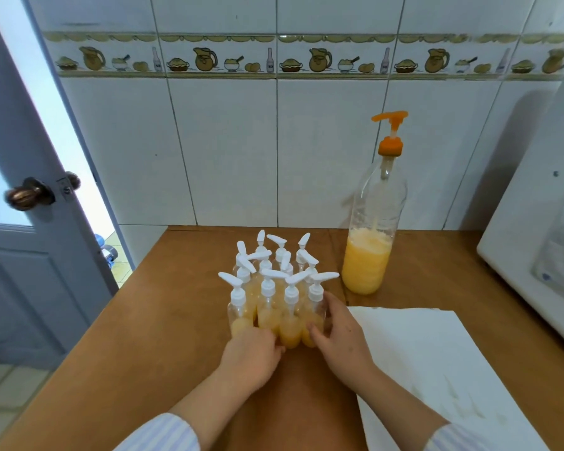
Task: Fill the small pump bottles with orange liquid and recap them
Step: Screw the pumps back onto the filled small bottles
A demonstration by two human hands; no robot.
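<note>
A tight cluster of small pump bottles (275,301) stands upright near the middle of the brown table (150,336), each capped with a white pump head and part-filled with pale orange liquid. The nozzles point in different directions. Both hands meet the near row of the cluster. The left hand (253,359) comes in from the near left, its fingers loosely curled against the bases of the front left bottles; whether it grips one or only pushes cannot be told. The right hand (337,333) lies on the near right corner, fingers spread along the side of the rightmost front bottle and thumb across its front, cupping it.

Just right of the cluster and a little farther back stands a tall clear bottle (373,229) with an orange pump top, orange liquid filling its lower part. A white sheet (437,359) lies flat on the table to the right, near the right forearm. A white appliance (541,229) sits at the far right edge. Behind the table is a tiled wall (241,141), and a door (23,190) with a round knob stands open at the left.
</note>
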